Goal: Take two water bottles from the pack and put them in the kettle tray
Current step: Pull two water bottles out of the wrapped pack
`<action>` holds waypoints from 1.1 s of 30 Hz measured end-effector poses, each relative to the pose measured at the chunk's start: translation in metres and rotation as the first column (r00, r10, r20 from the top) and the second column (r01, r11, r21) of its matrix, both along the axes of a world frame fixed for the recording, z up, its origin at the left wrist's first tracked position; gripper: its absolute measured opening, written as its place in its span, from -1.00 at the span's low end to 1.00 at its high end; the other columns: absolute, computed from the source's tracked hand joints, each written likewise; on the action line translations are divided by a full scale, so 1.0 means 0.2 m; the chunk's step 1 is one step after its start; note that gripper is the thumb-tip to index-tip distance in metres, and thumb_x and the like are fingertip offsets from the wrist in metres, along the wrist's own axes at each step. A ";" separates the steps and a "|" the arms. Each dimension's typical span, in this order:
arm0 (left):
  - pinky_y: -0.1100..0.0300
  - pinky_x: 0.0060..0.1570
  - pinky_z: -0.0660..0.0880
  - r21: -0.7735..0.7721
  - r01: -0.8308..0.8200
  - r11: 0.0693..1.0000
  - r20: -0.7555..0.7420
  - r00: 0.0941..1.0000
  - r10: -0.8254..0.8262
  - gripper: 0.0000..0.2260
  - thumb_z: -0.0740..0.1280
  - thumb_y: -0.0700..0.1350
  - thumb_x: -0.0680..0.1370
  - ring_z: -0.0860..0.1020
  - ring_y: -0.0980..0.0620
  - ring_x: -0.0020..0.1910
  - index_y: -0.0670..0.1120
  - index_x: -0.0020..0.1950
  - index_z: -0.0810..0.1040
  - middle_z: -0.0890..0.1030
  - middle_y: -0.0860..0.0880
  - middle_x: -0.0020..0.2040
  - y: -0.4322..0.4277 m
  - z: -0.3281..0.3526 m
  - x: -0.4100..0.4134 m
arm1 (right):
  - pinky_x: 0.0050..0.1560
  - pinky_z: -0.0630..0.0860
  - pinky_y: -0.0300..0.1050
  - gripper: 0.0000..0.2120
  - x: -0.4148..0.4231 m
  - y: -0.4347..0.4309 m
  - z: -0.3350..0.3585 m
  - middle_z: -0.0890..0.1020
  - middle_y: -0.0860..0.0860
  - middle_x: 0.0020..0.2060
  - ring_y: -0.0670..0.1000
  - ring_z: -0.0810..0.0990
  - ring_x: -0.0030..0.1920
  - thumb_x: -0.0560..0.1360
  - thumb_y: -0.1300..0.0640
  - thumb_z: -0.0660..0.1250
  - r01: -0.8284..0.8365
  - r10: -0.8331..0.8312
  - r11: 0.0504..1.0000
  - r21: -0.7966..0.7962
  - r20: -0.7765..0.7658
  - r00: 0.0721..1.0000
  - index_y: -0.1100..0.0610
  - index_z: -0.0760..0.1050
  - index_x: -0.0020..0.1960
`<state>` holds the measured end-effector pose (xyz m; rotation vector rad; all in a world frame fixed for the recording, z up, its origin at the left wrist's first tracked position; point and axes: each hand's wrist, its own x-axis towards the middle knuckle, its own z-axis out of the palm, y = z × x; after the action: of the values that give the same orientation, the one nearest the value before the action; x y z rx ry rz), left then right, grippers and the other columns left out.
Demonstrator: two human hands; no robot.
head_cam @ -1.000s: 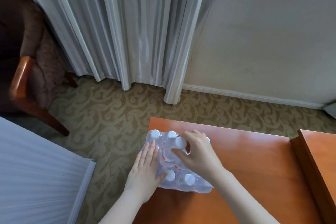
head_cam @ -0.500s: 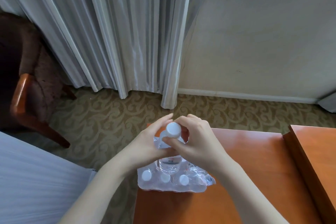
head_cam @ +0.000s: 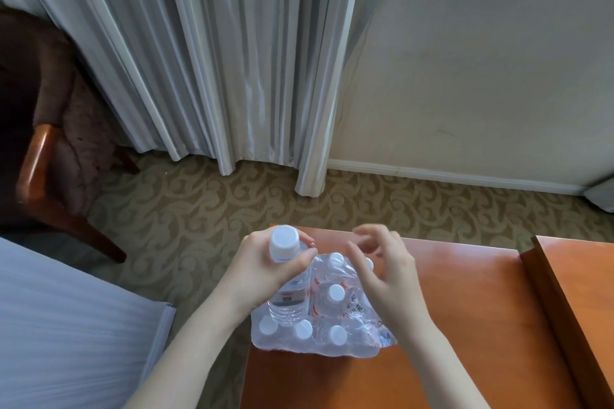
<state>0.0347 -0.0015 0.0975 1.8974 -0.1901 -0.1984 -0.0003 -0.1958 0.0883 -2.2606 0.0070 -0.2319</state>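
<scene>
- Nearest, three white caps line the pack's front row on the table.
- Left hand clamped around one bottle, lifted above the pack.
- Right hand hovers, fingers loosely spread, empty.
- Two more caps visible behind.

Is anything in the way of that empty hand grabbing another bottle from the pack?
Yes, a little. The right hand hovers open over the pack, but clear plastic wrap is bunched over the bottle caps right under it. The left hand already holds one bottle. The kettle tray is not in view.
</scene>
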 end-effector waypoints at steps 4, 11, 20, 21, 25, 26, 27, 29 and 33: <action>0.24 -0.08 0.56 0.021 0.012 1.000 0.016 1.000 -0.013 -0.95 0.47 -0.12 0.41 0.64 0.12 -0.10 -0.03 -0.15 0.67 0.71 0.07 -0.15 0.04 0.03 0.01 | 0.02 0.39 -0.08 -0.74 0.01 -0.06 -0.41 0.61 -0.03 -0.03 0.05 0.48 0.07 0.52 -0.04 0.24 -0.273 0.109 0.858 -0.435 -0.366 0.924 0.10 0.48 0.10; 0.30 -0.09 0.55 -0.036 0.000 0.999 0.002 1.000 0.000 -0.86 0.43 0.00 0.36 0.64 0.13 -0.11 -0.03 -0.15 0.67 0.70 0.05 -0.15 0.03 0.07 0.04 | 0.11 0.27 0.04 -0.63 0.08 -0.01 -0.72 0.63 0.03 0.00 0.14 0.44 0.10 0.43 -0.13 0.31 -0.466 0.078 0.545 -0.697 -0.511 0.856 0.13 0.44 0.05; 0.26 -0.11 0.55 -0.058 0.001 0.998 -0.014 1.000 -0.002 -0.86 0.42 -0.02 0.38 0.63 0.12 -0.15 -0.06 -0.15 0.66 0.69 0.03 -0.17 0.01 0.07 0.04 | -0.08 0.16 -0.08 -0.73 0.06 0.00 -0.72 0.61 -0.09 -0.21 0.03 0.41 -0.01 0.29 -0.09 0.45 -0.180 -0.047 0.837 -0.516 -0.396 0.917 0.05 0.46 -0.19; 0.25 -0.10 0.55 -0.052 0.006 0.999 -0.011 1.000 -0.007 -0.86 0.42 -0.02 0.38 0.63 0.11 -0.15 -0.06 -0.16 0.66 0.70 0.02 -0.17 0.01 0.08 0.04 | -0.10 0.18 -0.08 -0.71 0.06 -0.01 -0.69 0.59 -0.07 -0.24 0.03 0.41 -0.04 0.28 -0.06 0.48 -0.146 -0.042 0.884 -0.443 -0.388 0.921 0.07 0.45 -0.22; 0.22 -0.09 0.55 -0.033 0.015 0.999 0.011 1.000 -0.015 -0.88 0.44 -0.04 0.40 0.63 0.11 -0.15 -0.08 -0.17 0.66 0.70 0.02 -0.18 0.00 0.11 0.05 | -0.08 0.34 -0.14 -0.70 0.03 -0.07 -0.47 0.50 -0.01 -0.19 0.01 0.43 -0.08 0.27 0.02 0.56 -0.008 -0.024 0.995 -0.102 -0.306 0.952 0.17 0.54 -0.17; 0.26 -0.10 0.54 -0.030 0.019 0.999 0.017 1.000 -0.019 -0.91 0.45 -0.07 0.42 0.63 0.12 -0.15 -0.08 -0.17 0.66 0.70 0.02 -0.18 0.00 0.12 0.05 | -0.07 0.37 -0.25 -0.72 0.03 -0.08 -0.39 0.48 -0.04 -0.16 -0.03 0.46 -0.07 0.28 0.04 0.57 0.021 -0.021 1.000 -0.003 -0.265 0.964 0.15 0.55 -0.16; 0.30 -0.12 0.53 -0.029 0.024 0.999 0.024 0.999 -0.023 -0.94 0.46 -0.10 0.43 0.63 0.14 -0.16 -0.08 -0.18 0.66 0.70 0.03 -0.18 0.00 0.13 0.06 | -0.05 0.37 -0.36 -0.74 0.02 -0.10 -0.32 0.49 -0.06 -0.12 -0.08 0.49 -0.05 0.29 0.07 0.57 0.035 -0.018 0.996 0.078 -0.218 0.976 0.13 0.55 -0.14; 0.38 -0.16 0.51 -0.027 0.031 0.999 0.042 0.999 -0.029 -0.95 0.46 -0.13 0.45 0.62 0.18 -0.18 -0.09 -0.19 0.66 0.69 0.05 -0.17 0.00 0.15 0.06 | 0.05 0.39 -0.37 -0.75 0.02 -0.11 -0.15 0.55 -0.09 -0.03 -0.14 0.53 0.03 0.34 0.09 0.53 0.009 0.024 0.978 0.209 -0.157 0.987 0.08 0.56 -0.03; 0.40 -0.24 0.50 -0.026 0.028 0.999 0.060 0.998 -0.027 -0.92 0.47 -0.11 0.44 0.60 0.20 -0.24 -0.09 -0.21 0.65 0.68 0.04 -0.20 -0.02 0.24 0.07 | 0.06 0.55 -0.02 -0.80 0.05 -0.08 0.16 0.64 -0.05 -0.04 -0.06 0.59 0.02 0.45 0.02 0.38 -0.091 0.125 0.946 0.312 -0.093 0.988 0.06 0.53 0.04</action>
<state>0.0482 -0.0053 0.1450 1.8758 -0.2580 -0.1573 0.0093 -0.2112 0.1199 -1.9529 -0.0206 -0.0404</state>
